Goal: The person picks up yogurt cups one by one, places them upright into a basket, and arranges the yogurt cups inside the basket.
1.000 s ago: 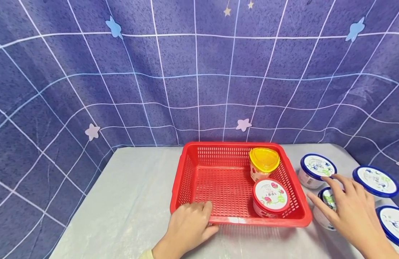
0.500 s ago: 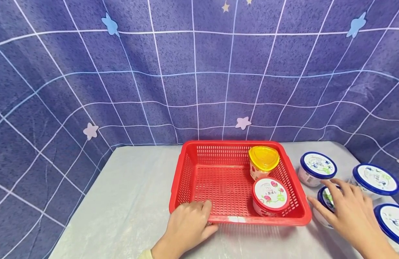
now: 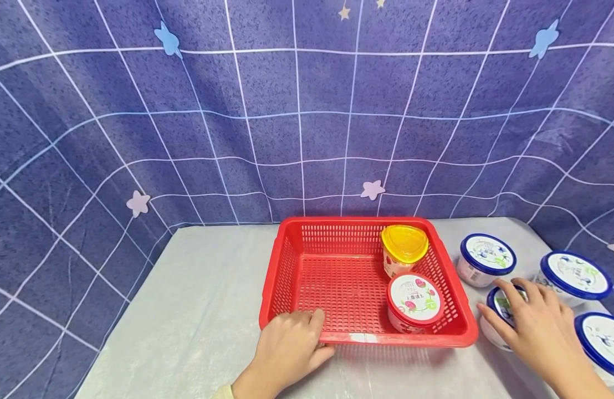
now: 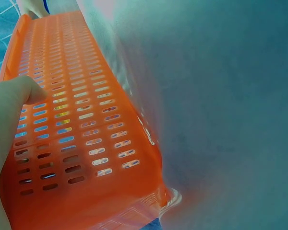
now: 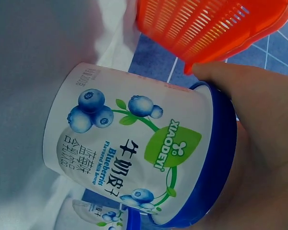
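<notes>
My left hand point(image 3: 290, 346) grips the front rim of a red plastic basket point(image 3: 367, 338), its thumb point(image 4: 33, 91) lying against the slotted outer wall. Inside, at the right end, stand a tub with a yellow lid point(image 3: 405, 244) and a tub with a white, red-rimmed lid point(image 3: 415, 299). To the right of the basket, my right hand point(image 3: 546, 332) holds a blue-lidded blueberry milk tub point(image 5: 129, 139) from above, the thumb at the lid's edge. This tub stands on the table; the fingers on its far side are hidden in the right wrist view.
More blue-lidded tubs surround the right hand: one tub behind point(image 3: 486, 255), another tub at the far right point(image 3: 576, 275), and a third tub near the right edge point(image 3: 606, 343). A blue gridded curtain point(image 3: 307, 111) hangs behind the pale-covered table point(image 3: 187, 310).
The right hand has lowered slightly and its thumb and fingers have drawn in around the blueberry milk tub. My left hand stays on the basket rim.
</notes>
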